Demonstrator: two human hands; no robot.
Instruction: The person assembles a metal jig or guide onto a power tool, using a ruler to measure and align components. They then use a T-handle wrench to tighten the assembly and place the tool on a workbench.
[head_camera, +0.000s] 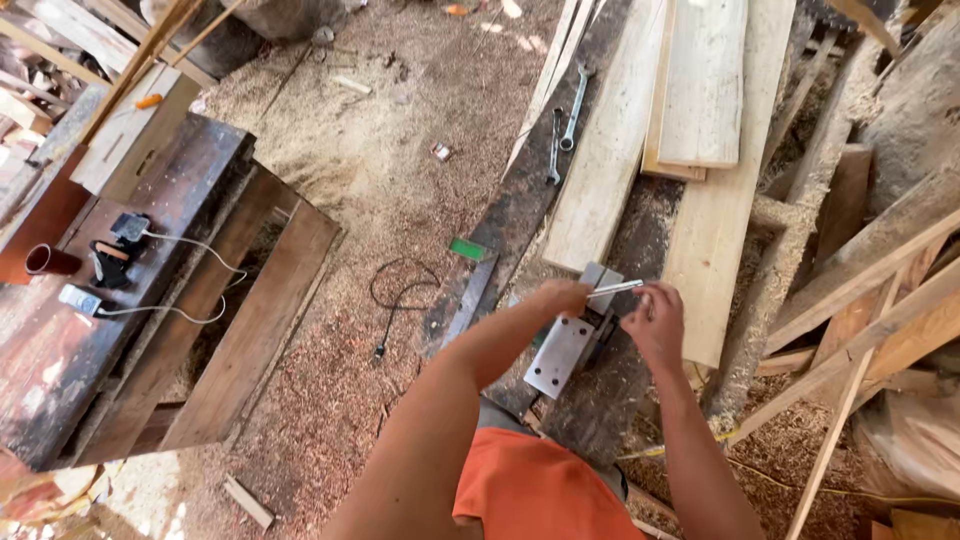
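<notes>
Both hands grip what seems a metal rod above plate.

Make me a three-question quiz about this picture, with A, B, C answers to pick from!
1. Where do the two wrenches lie?
A. on the dark plank up ahead
B. on the rusty table
C. in a hand

2. What colour is the small flat piece on the sawdust near the black cable?
A. blue
B. green
C. pink

3. How is the thin metal rod being held?
A. by no hand at all
B. by the left hand only
C. between both hands

Answers:
1. A, they rest side by side on the dark plank, far from the hands.
2. B, it is bright green against the brown sawdust.
3. C, the left hand grips one end and the right hand the other, above the grey metal plate.
</notes>
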